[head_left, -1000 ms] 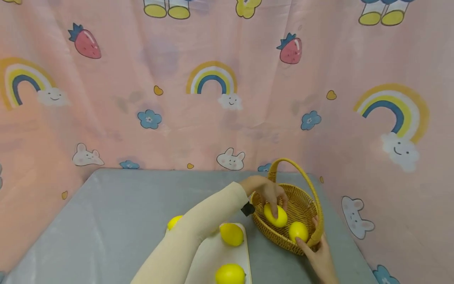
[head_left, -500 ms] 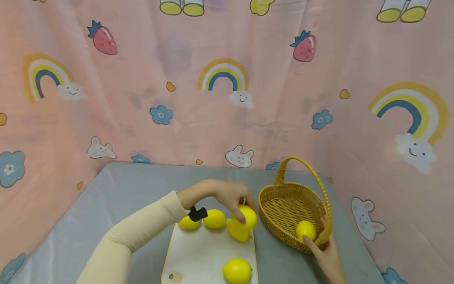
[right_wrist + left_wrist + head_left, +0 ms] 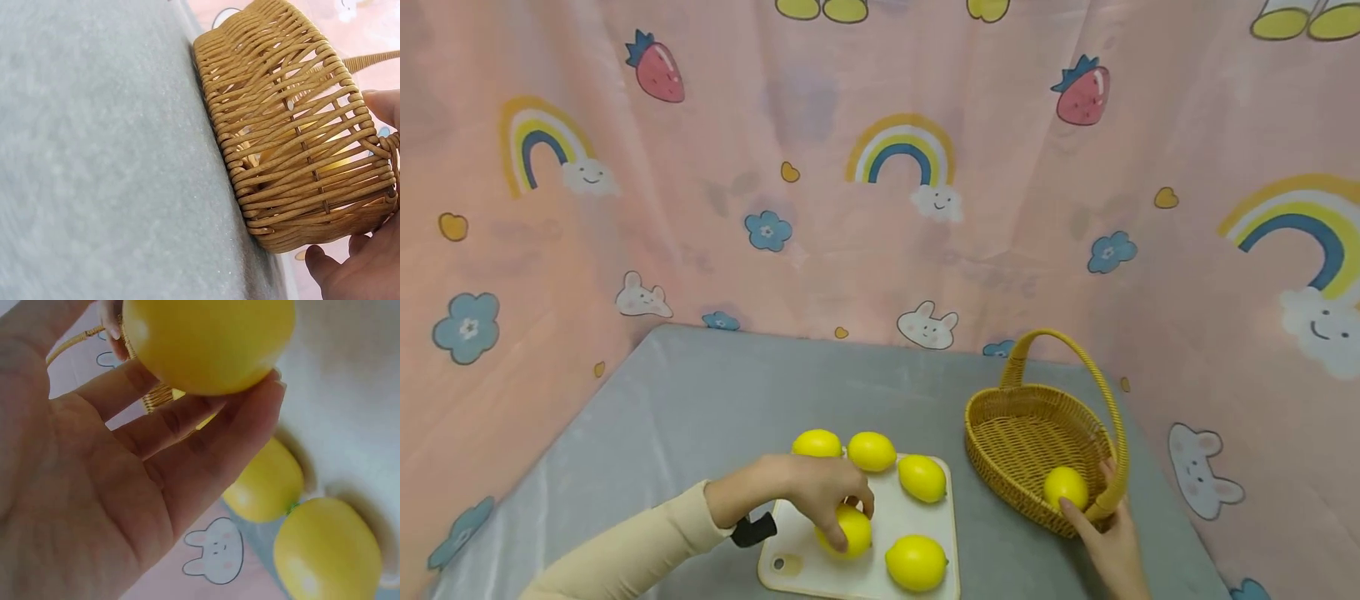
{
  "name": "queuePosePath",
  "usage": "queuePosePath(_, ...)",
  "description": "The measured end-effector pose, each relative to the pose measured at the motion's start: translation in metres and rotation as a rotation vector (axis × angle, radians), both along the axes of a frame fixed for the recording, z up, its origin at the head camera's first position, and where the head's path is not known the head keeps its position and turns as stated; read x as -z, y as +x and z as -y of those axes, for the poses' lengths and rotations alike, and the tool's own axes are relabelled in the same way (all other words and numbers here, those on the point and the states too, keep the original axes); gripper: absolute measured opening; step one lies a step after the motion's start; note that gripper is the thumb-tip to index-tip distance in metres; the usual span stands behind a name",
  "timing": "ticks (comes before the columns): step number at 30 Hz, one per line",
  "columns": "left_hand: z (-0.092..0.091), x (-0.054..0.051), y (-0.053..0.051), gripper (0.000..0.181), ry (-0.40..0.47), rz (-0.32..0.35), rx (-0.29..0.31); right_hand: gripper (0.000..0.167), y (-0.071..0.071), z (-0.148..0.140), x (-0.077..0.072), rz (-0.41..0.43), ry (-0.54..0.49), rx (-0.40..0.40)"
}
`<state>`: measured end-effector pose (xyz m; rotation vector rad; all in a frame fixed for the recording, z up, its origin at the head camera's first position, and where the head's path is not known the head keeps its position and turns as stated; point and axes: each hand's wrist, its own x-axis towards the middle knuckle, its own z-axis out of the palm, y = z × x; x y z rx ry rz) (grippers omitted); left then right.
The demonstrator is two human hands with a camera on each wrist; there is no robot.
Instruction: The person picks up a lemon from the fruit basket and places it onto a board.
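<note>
My left hand [image 3: 820, 487] holds a yellow lemon [image 3: 850, 533] between thumb and fingers, low over the white cutting board [image 3: 850, 581]. In the left wrist view the fingers curve under this lemon [image 3: 209, 344]; whether it touches the board I cannot tell. Several other lemons sit on the board, among them one at the front right [image 3: 917, 562] and one at the back right [image 3: 922, 478]. To the right stands a woven basket [image 3: 1011, 433] with a single lemon [image 3: 1066, 486] inside. The right hand [image 3: 1108, 533] grips the basket's near right rim, thumb inside by that lemon.
The basket's tall arched handle [image 3: 1086, 358] rises beside the right hand. A grey cloth [image 3: 700, 400] covers the table. Behind it hangs a pink patterned curtain [image 3: 850, 275]. The board has a small handle hole [image 3: 778, 564] at its front left corner.
The left hand has lifted a lemon out of the basket and carried it left over the board's front middle. The right hand has stayed on the basket rim. The head view has shifted left.
</note>
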<state>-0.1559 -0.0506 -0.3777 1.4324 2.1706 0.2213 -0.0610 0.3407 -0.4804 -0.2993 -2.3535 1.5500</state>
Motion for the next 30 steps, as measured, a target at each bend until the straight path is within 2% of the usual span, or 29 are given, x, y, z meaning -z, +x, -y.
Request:
queuePosePath(5, -0.006, 0.011, 0.002, 0.040, -0.020, -0.077, 0.032, 0.086, 0.000, -0.002, -0.002, 0.037, -0.015, 0.013)
queuePosePath(8, -0.010, 0.017, 0.003, 0.040, -0.045, -0.099, 0.065, 0.086, 0.000, 0.000, -0.003, 0.026, -0.012, 0.022)
queuePosePath(10, -0.012, 0.019, 0.005, 0.041, -0.062, -0.088, 0.067, 0.085, 0.001, 0.001, -0.003, 0.011, -0.009, 0.018)
queuePosePath(15, -0.013, 0.021, 0.008, 0.044, -0.092, -0.079, 0.032, 0.084, 0.001, 0.002, -0.002, -0.006, 0.001, 0.016)
queuePosePath(21, -0.012, 0.023, 0.010, 0.054, -0.114, -0.101, -0.004, 0.084, 0.000, 0.001, -0.002, -0.005, 0.005, 0.030)
queuePosePath(26, -0.011, 0.025, 0.011, 0.058, -0.151, -0.085, -0.047, 0.087, 0.000, -0.001, -0.002, 0.032, -0.008, 0.012)
queuePosePath(30, -0.011, 0.029, 0.011, 0.059, -0.147, -0.110, -0.056, 0.087, -0.001, -0.002, -0.001, 0.033, -0.002, 0.005)
